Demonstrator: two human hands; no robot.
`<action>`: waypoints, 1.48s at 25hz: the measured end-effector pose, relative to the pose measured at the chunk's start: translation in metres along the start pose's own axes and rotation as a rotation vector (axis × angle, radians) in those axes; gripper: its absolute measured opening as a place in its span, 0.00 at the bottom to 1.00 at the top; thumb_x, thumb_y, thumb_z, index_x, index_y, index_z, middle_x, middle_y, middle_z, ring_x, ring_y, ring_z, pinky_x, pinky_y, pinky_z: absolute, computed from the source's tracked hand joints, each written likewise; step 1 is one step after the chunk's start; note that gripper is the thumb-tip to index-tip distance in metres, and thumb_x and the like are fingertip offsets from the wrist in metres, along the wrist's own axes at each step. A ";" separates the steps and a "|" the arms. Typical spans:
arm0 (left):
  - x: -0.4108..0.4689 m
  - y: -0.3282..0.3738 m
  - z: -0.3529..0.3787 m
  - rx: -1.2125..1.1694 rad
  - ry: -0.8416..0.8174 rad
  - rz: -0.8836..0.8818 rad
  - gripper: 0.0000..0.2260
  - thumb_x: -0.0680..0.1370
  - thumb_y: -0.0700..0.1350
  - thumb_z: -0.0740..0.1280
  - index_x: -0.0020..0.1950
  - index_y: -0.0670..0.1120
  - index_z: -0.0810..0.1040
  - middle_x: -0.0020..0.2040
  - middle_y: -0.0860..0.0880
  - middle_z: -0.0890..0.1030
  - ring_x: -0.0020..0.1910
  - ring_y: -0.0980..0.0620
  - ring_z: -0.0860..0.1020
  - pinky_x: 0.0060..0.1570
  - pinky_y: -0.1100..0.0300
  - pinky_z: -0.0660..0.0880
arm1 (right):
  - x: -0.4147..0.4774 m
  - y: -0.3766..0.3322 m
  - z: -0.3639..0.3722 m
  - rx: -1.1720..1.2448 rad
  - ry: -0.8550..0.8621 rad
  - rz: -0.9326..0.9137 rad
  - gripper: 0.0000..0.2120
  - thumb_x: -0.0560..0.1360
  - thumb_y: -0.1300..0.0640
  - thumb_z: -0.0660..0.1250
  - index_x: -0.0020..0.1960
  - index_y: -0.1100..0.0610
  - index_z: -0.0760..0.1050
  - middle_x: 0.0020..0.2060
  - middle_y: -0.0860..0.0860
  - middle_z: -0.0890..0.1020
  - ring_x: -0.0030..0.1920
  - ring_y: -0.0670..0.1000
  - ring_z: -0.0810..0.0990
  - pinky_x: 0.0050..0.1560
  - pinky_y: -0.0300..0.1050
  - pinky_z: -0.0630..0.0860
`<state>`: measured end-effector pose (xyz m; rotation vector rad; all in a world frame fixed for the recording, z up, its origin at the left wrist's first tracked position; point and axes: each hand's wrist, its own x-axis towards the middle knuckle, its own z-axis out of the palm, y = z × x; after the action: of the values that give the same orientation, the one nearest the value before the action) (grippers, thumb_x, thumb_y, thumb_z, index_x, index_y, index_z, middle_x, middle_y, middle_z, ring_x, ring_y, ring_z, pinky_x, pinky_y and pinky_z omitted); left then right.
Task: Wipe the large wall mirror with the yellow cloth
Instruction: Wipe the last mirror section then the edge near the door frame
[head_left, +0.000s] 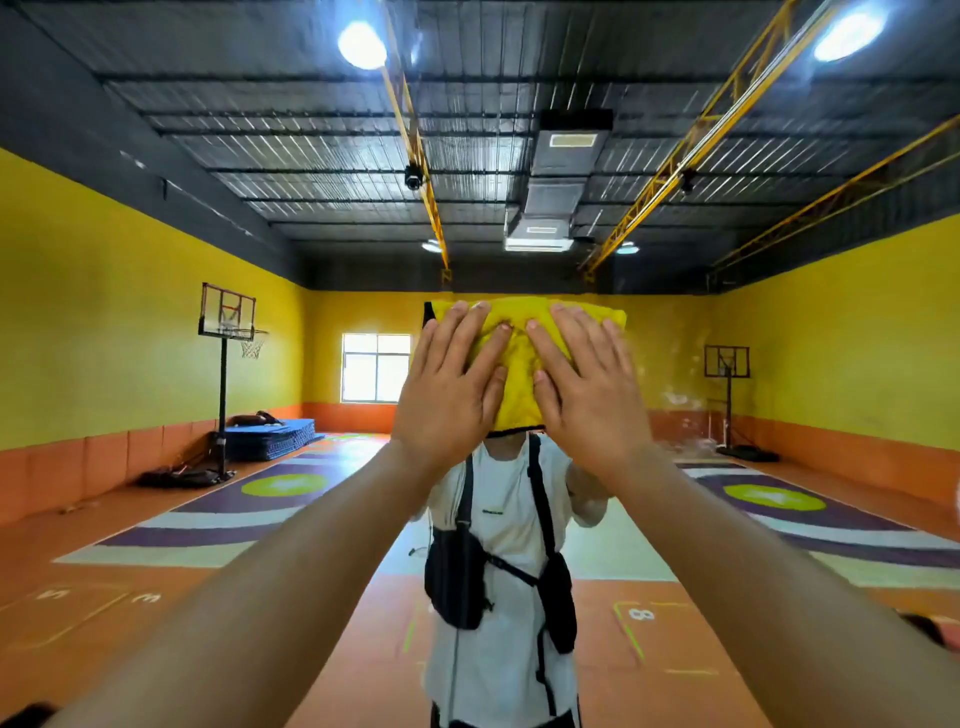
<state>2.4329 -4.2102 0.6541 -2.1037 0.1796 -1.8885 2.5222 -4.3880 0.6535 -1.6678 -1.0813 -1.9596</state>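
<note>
The mirror (156, 364) fills the whole view and reflects a gym hall with yellow walls, an orange floor and a dark ceiling. Left of the cloth (519, 358) in the reflection stand a window (375, 367) and a basketball hoop (228, 332). The cloth lies flat against the glass at head height. The left hand (449, 387) and right hand (584, 387) press it with open palms and spread fingers, arms stretched forward, neither hand clenched around it.

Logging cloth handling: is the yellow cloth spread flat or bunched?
Mostly spread: the yellow cloth lies flat on the mirror under the left hand and right hand, wrinkled between them.
</note>
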 end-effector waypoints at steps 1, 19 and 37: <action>-0.016 0.004 0.000 0.000 -0.012 0.008 0.20 0.85 0.49 0.58 0.76 0.46 0.70 0.79 0.43 0.64 0.80 0.42 0.58 0.77 0.40 0.57 | -0.017 -0.006 -0.001 -0.002 -0.016 0.006 0.22 0.84 0.53 0.59 0.77 0.54 0.70 0.77 0.57 0.69 0.79 0.58 0.64 0.78 0.63 0.58; -0.340 0.096 0.014 -0.106 -0.173 0.028 0.24 0.82 0.53 0.65 0.76 0.46 0.67 0.78 0.39 0.62 0.79 0.37 0.57 0.76 0.37 0.58 | -0.323 -0.111 -0.024 0.144 -0.292 -0.042 0.22 0.83 0.55 0.64 0.77 0.56 0.69 0.77 0.59 0.67 0.78 0.61 0.64 0.75 0.66 0.62; -0.671 0.211 -0.023 -0.200 -0.628 -0.021 0.24 0.80 0.42 0.71 0.76 0.45 0.71 0.79 0.41 0.63 0.78 0.38 0.60 0.77 0.41 0.58 | -0.654 -0.223 -0.078 0.304 -0.683 -0.028 0.23 0.85 0.66 0.53 0.78 0.54 0.67 0.79 0.55 0.65 0.79 0.55 0.63 0.77 0.56 0.62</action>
<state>2.3506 -4.2147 -0.0446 -2.7212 0.2058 -1.1702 2.4768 -4.4369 -0.0387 -2.1923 -1.5367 -1.1537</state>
